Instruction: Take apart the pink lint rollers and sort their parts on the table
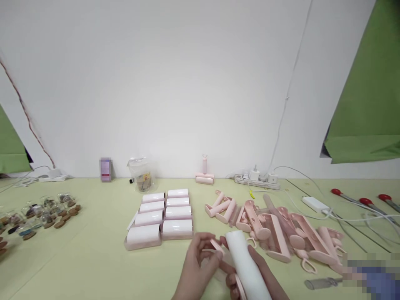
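My left hand [200, 266] pinches a small pink plastic piece [216, 245] between thumb and fingers, just left of the white roll. In my right hand [264, 268] is the white sticky-paper roll [245, 260], held at a slant with its upper end toward the wall. Another pink part [240, 287] shows under the roll by my right fingers; whether it joins the left piece I cannot tell. To the right lies a heap of pink lint roller parts [276, 239], some with ring-shaped ends. Beyond my left hand, white rolls [177, 228] lie in two columns.
A pink assembled roller [204, 166] stands against the wall. A power strip [258, 181] with cables, a white adapter [315, 205] and red-tipped rods [365, 201] lie right. Further left are a plastic bag [142, 175], a phone [106, 170] and small glass domes [46, 210].
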Demonstrator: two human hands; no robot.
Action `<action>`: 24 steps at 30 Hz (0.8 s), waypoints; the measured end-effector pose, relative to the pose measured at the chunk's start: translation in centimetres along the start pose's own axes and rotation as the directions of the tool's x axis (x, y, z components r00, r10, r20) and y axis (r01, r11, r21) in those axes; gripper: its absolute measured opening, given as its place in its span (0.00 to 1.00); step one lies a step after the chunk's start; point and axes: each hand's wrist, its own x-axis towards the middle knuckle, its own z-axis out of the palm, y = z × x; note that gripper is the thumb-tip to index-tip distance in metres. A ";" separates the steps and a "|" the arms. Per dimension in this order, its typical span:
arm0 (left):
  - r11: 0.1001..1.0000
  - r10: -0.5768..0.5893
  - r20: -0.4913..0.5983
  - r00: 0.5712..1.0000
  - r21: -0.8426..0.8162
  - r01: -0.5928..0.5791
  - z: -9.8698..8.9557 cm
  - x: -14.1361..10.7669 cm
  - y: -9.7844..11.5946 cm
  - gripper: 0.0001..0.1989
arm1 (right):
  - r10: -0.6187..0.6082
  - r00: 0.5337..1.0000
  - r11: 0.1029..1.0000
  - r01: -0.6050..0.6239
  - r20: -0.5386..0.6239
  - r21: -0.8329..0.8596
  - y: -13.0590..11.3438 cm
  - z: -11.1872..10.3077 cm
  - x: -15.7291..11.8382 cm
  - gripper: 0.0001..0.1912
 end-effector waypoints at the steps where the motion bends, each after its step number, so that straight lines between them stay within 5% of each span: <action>1: 0.998 0.005 -0.031 1.000 -0.067 -0.007 0.1 0.4 0.5 0.20 | -0.016 1.000 1.000 0.016 -0.004 -0.023 -0.2 0.0 -0.2 0.21; 4: 0.985 0.025 -0.039 0.999 -0.172 -0.031 0.0 1.2 1.8 0.20 | -0.020 1.000 0.984 0.019 -0.001 -0.176 -0.3 0.1 -0.8 0.21; 10: 0.995 -0.091 0.262 0.961 0.052 0.080 -0.7 0.1 3.1 0.17 | 0.113 0.987 0.880 -0.152 -0.113 -0.450 0.4 1.1 -1.7 0.22; 20: 0.943 0.012 0.351 0.936 0.307 -0.127 -1.1 -1.6 2.6 0.19 | 0.164 0.953 0.868 -0.262 -0.255 -0.421 0.9 0.7 -1.6 0.30; 24: 0.935 0.021 0.354 0.935 0.325 -0.144 -1.1 -2.0 2.1 0.19 | 0.087 0.969 0.862 -0.190 -0.231 -0.471 1.2 1.1 -2.0 0.26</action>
